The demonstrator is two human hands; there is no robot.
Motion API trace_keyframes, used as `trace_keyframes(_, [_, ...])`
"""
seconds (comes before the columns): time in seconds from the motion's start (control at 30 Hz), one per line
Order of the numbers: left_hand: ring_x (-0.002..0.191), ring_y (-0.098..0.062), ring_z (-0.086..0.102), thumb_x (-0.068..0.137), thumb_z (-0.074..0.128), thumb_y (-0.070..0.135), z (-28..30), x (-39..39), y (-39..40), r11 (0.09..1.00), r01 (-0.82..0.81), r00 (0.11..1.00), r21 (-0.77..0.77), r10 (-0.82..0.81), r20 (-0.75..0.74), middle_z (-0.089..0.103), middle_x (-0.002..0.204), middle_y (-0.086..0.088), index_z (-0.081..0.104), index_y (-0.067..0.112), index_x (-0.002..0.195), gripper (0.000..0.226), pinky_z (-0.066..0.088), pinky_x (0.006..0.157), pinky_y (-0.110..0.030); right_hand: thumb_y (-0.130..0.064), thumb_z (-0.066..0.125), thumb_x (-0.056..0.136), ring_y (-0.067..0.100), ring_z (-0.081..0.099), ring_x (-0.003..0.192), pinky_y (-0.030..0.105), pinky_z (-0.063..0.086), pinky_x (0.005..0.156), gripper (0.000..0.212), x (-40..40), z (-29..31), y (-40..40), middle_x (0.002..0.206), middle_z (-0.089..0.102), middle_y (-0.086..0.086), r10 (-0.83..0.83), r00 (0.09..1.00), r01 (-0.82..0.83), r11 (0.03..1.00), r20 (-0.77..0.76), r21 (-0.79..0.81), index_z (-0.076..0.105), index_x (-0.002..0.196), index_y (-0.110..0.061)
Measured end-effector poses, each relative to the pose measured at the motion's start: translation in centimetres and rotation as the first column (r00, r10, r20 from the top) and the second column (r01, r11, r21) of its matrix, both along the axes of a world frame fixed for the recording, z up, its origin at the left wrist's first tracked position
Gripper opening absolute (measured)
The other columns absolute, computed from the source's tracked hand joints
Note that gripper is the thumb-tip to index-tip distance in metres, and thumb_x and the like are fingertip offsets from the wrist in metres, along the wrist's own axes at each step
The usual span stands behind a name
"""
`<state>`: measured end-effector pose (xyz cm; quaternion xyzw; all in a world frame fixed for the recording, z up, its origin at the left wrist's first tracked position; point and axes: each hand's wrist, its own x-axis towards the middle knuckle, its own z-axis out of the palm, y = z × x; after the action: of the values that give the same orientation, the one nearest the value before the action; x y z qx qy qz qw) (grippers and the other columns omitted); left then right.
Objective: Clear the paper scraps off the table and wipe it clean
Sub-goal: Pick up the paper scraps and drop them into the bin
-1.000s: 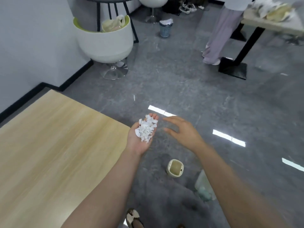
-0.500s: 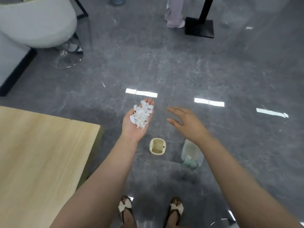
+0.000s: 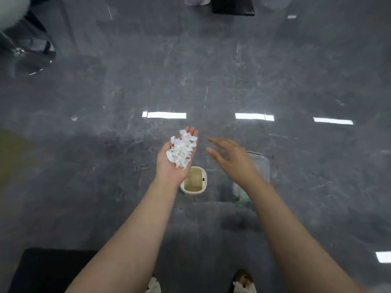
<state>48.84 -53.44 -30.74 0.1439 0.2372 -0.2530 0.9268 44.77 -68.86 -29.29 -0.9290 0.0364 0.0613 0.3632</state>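
Your flat, open left hand (image 3: pixel 174 166) carried the heap of small white paper scraps (image 3: pixel 181 151) above the little cream bin (image 3: pixel 193 180), your right hand (image 3: pixel 233 160) empty beside it, and tipping early could spill scraps.

Paper scraps (image 3: pixel 181 150) heaped in upturned left hand (image 3: pixel 173 163) above small cream bin (image 3: pixel 194 181) on grey floor (image 3: pixel 211 70).

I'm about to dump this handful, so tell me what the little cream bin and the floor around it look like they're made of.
Cream bin: probably plastic, with a smooth matte rim, rounded corners and thin walls.
Floor: likely polished stone or glazed tile, dark grey and veined, glossy enough to mirror the ceiling lights.
Scraps in the left hand: thin white torn paper.
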Motion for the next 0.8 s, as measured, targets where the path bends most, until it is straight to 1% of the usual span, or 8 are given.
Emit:
trace_keyframes(0.13, [0.108,-0.024,0.059,0.099,0.024,0.019,-8.0,0.3,-1.2,1.0,-0.003,1.0,0.008,0.003,0.021,0.063,0.117,-0.014,0.059,-0.005,0.109,0.043,0.045,0.091,-0.034,-0.034,0.053,0.094,0.015,0.051,0.12,0.015,0.031,0.091,0.039,0.2,-7.4,-0.2,0.132,0.056,0.001,-0.061,0.998,0.06,0.998,0.024,0.036,0.055,0.131,-0.019])
trace_keyframes(0.23, [0.117,-0.021,0.054,0.099,0.024,0.02,-13.9,0.7,-1.4,1.0,0.006,0.999,0.019,-0.007,0.041,0.067,0.112,-0.011,0.06,-0.002,0.108,0.043,0.045,0.091,-0.033,-0.032,0.054,0.094,0.01,0.053,0.112,0.016,0.034,0.092,0.038,0.5,-13.0,-0.4,0.127,0.058,0.0,-0.105,0.994,0.102,0.992,0.037,0.076,0.056,0.13,-0.018])
trace_keyframes(0.33, [0.121,-0.023,0.052,0.1,0.024,0.021,-19.6,1.3,-1.4,1.0,0.001,0.999,0.027,-0.003,0.052,0.067,0.112,-0.012,0.061,-0.002,0.107,0.043,0.042,0.095,-0.033,-0.032,0.056,0.093,0.008,0.055,0.102,0.027,0.045,0.094,0.037,1.3,-18.6,-0.6,0.122,0.06,0.0,-0.135,0.989,0.128,0.984,0.053,0.128,0.058,0.127,-0.019])
trace_keyframes(0.43, [0.124,-0.025,0.05,0.1,0.025,0.02,-24.8,1.8,-1.2,0.999,-0.023,0.999,0.023,0.022,0.039,0.067,0.107,-0.016,0.059,-0.003,0.108,0.042,0.041,0.099,-0.034,-0.031,0.055,0.094,0.005,0.055,0.1,0.019,0.043,0.085,0.035,2.2,-23.6,-0.5,0.12,0.062,-0.003,-0.137,0.99,0.13,0.975,0.027,0.181,0.059,0.127,-0.02])
trace_keyframes(0.53, [0.125,-0.027,0.049,0.1,0.025,0.02,-29.1,2.0,-1.2,0.999,-0.018,1.0,0.028,0.017,0.014,0.064,0.111,-0.018,0.058,-0.005,0.111,0.042,0.039,0.101,-0.036,-0.03,0.056,0.093,0.005,0.056,0.099,0.021,0.045,0.086,0.034,2.5,-27.5,-0.6,0.118,0.063,-0.005,-0.135,0.991,0.131,0.968,0.003,0.215,0.059,0.126,-0.021])
trace_keyframes(0.63, [0.119,-0.027,0.053,0.1,0.026,0.02,-32.1,2.2,-1.6,0.999,-0.032,0.999,0.035,0.032,-0.002,0.064,0.11,-0.017,0.059,-0.005,0.108,0.042,0.039,0.101,-0.036,-0.03,0.055,0.094,0.004,0.056,0.094,0.016,0.041,0.079,0.033,2.8,-30.4,-0.6,0.111,0.062,-0.008,-0.105,0.994,0.108,0.974,-0.029,0.198,0.059,0.126,-0.022])
trace_keyframes(0.7, [0.11,-0.027,0.057,0.1,0.026,0.019,-33.5,2.1,-2.1,0.998,-0.032,0.999,0.052,0.034,-0.02,0.065,0.109,-0.017,0.058,-0.005,0.11,0.041,0.039,0.102,-0.035,-0.03,0.055,0.094,0.005,0.057,0.092,0.016,0.044,0.074,0.032,2.7,-31.8,-0.4,0.109,0.063,-0.008,-0.095,0.994,0.104,0.975,-0.054,0.196,0.06,0.125,-0.022])
trace_keyframes(0.8, [0.085,-0.025,0.069,0.1,0.024,0.017,-35.3,1.8,-2.8,0.994,-0.018,0.999,0.105,0.021,-0.034,0.071,0.093,-0.016,0.067,-0.004,0.099,0.048,0.054,0.081,-0.032,-0.032,0.055,0.094,0.006,0.063,0.091,0.024,0.052,0.081,0.029,2.3,-33.8,-0.1,0.108,0.067,-0.01,-0.06,0.996,0.074,0.974,-0.073,0.215,0.062,0.122,-0.028])
